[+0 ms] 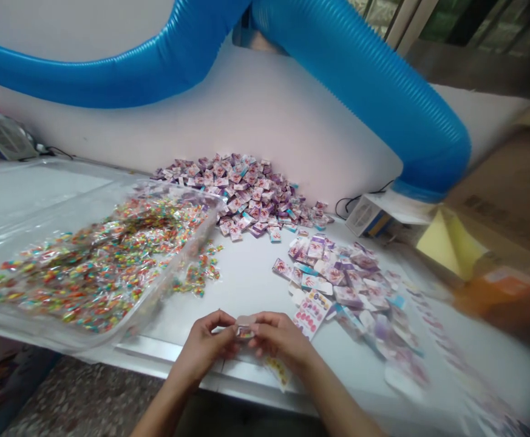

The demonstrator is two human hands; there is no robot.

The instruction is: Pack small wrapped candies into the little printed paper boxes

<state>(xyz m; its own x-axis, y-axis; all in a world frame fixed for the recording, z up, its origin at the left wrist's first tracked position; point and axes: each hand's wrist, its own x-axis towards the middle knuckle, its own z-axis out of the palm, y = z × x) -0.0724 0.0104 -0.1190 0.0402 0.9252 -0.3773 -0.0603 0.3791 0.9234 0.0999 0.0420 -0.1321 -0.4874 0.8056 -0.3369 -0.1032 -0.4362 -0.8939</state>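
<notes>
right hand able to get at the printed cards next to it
Probably yes: nothing lies between the right hand and the printed cards, though it is pinching a small packet with the left hand.

The white wall (265, 115) stands behind a white work table (246, 285), and a blue corrugated duct (374, 79) arcs across it. Speckled terrazzo floor (82, 400) shows below the table edge. A metal-framed window (451, 21) occupies the upper right, above a cardboard carton (501, 188).

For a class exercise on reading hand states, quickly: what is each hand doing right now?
Left hand: closed, fingers pinching a small packet.
Right hand: closed, fingers pinching the same small packet from the other side.
</notes>
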